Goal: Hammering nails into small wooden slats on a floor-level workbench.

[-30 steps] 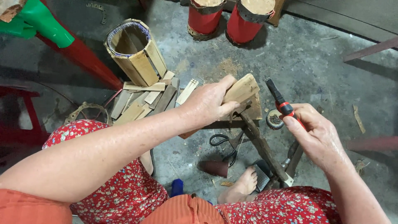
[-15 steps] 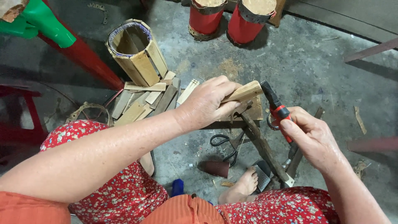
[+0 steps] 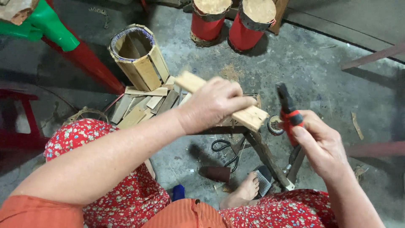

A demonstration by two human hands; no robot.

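Flat wooden slat (image 3: 249,115) gripped in the left hand (image 3: 215,103), fingers wrapped over its middle, held tilted in the air above a small dark stand (image 3: 261,147) on the concrete floor (image 3: 320,67). Just right of the slat, right hand (image 3: 322,145) closed around a red-handled tool (image 3: 289,112) pointing up. Behind and left of the slat, loose slats (image 3: 139,105) beside a half-built slat barrel (image 3: 137,57); below, black scissors (image 3: 228,152).
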